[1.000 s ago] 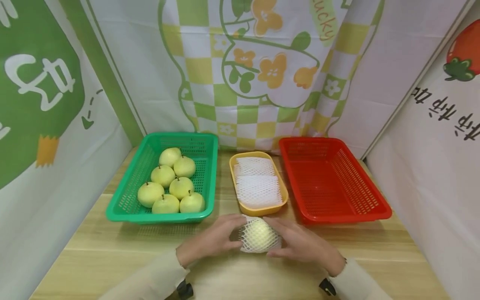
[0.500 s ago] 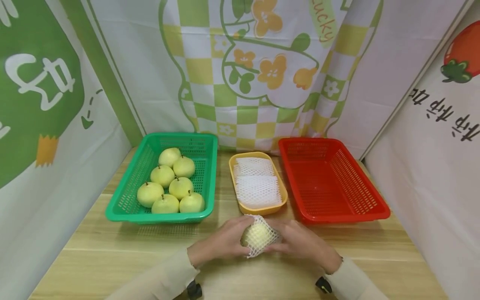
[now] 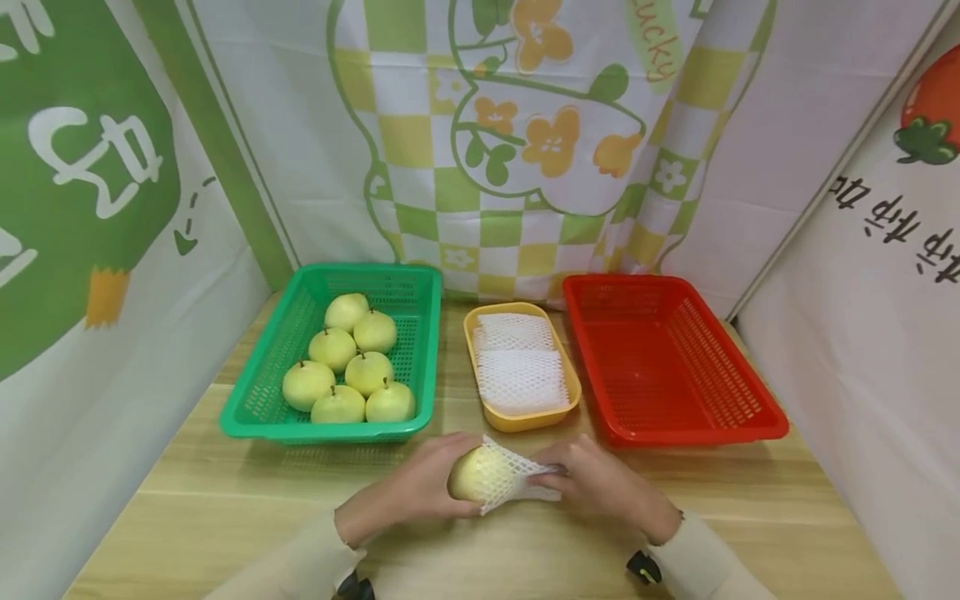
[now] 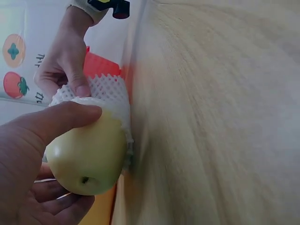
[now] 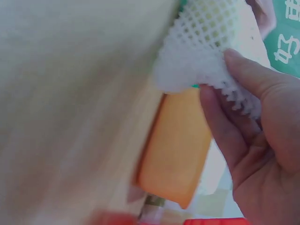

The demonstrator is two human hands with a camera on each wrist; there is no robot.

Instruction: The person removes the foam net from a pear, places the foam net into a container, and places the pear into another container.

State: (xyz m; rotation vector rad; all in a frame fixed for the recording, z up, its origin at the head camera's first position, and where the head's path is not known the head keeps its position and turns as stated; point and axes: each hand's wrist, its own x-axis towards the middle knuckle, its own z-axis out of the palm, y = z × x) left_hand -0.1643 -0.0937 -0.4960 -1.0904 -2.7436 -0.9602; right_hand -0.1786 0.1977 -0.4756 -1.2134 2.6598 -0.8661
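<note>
My left hand (image 3: 420, 485) grips a pale yellow-green pear (image 3: 468, 477) in front of the yellow tray. A white foam net sleeve (image 3: 501, 475) covers the pear's right side. In the left wrist view, the end of the pear (image 4: 86, 154) with the small dark hollow is bare, and my left thumb lies across its side by the sleeve's edge. My right hand (image 3: 603, 487) pinches the loose right end of the sleeve. The right wrist view shows the thumb and index finger on the foam mesh (image 5: 206, 51), its cut edge hanging past them.
A green basket (image 3: 431, 350) at the left holds several bare pears (image 3: 339, 406). The yellow tray (image 3: 512, 422) in the middle carries flat white foam nets (image 3: 521, 375). To the right stands a red basket (image 3: 637, 367) with nothing in it. All rest on a wooden table (image 3: 480, 550).
The netted pear has shifted left in my left hand, baring its left side. My right hand has gone from cupping the pear to pinching the sleeve's end, drawn out rightward.
</note>
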